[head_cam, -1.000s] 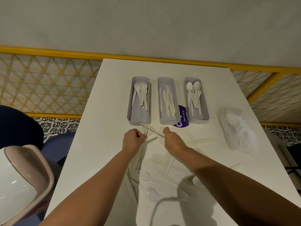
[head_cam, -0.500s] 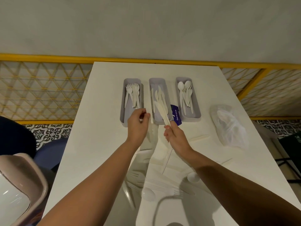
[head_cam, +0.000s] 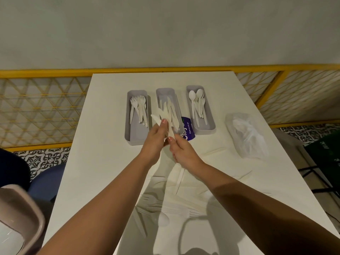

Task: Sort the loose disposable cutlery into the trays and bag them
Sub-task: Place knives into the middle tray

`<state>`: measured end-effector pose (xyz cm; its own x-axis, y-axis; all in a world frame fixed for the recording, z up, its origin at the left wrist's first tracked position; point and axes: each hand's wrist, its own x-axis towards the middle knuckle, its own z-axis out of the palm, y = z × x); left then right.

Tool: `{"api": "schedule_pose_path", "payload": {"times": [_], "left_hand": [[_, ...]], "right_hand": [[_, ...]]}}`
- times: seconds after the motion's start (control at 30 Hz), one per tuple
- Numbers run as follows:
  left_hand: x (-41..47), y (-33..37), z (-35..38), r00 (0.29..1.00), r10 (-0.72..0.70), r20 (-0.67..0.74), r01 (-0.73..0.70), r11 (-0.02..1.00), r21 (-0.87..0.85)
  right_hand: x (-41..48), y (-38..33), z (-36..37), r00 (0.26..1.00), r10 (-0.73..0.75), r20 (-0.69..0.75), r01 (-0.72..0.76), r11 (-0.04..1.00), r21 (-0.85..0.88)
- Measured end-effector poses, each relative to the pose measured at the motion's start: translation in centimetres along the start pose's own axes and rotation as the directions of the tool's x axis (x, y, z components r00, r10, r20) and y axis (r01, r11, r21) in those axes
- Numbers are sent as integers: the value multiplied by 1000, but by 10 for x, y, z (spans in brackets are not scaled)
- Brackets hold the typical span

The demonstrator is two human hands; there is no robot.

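Three grey trays stand in a row on the white table [head_cam: 103, 162]: the left tray [head_cam: 137, 134] holds forks, the middle tray [head_cam: 165, 92] knives, the right tray [head_cam: 207, 126] spoons. My left hand [head_cam: 156, 138] and my right hand [head_cam: 182, 150] meet just in front of the middle tray, both gripping white plastic knives [head_cam: 161, 118] that point up and left over the tray's near end. Loose white forks, a spoon and a knife [head_cam: 179, 181] lie on the table between my forearms.
A clear plastic bag [head_cam: 246, 135] lies crumpled at the right of the trays. A purple packet [head_cam: 187, 129] sits between the middle and right trays. A yellow lattice railing [head_cam: 36, 111] runs behind the table, and a beige chair [head_cam: 20, 223] stands at the lower left.
Both hands rose from the table's middle toward the trays, came together, and now hold the knives over the near end of the middle tray.
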<state>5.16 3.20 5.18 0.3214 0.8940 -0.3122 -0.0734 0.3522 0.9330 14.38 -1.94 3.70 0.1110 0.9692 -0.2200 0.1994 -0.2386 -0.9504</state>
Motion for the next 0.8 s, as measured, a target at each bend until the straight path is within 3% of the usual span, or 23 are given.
{"api": "schedule_pose_path", "payload": {"times": [0.1, 0.2, 0.3, 0.37, 0.43, 0.57, 0.63, 0.8], "left_hand": [[0, -9, 5, 990, -123, 66, 123, 992, 6], [0, -11, 5, 987, -159, 5, 159, 984, -82], [6, -9, -2, 974, -207, -91, 186, 964, -191], [8, -10, -6, 963, -241, -117, 217, 957, -193], [8, -11, -6, 962, -244, -119, 225, 962, -153], [8, -11, 2, 967, -237, -92, 227, 967, -115], [9, -11, 4, 965, -250, -81, 240, 964, -111], [13, -12, 7, 959, -271, -80, 262, 958, -114]], "right_hand": [[-1, 0, 0, 996, 49, 72, -48, 999, -16], [-2, 5, -12, 968, 130, 214, -111, 989, -98], [3, 20, -43, 972, 180, 149, -142, 962, -233], [8, 36, -70, 991, 128, -36, -129, 854, -505], [9, 53, -94, 987, 90, -137, -161, 663, -731], [2, 79, -116, 986, 122, -112, -149, 358, -922], [0, 86, -118, 993, 62, -96, -110, 279, -954], [1, 92, -119, 997, 5, -80, -80, 211, -974]]}}
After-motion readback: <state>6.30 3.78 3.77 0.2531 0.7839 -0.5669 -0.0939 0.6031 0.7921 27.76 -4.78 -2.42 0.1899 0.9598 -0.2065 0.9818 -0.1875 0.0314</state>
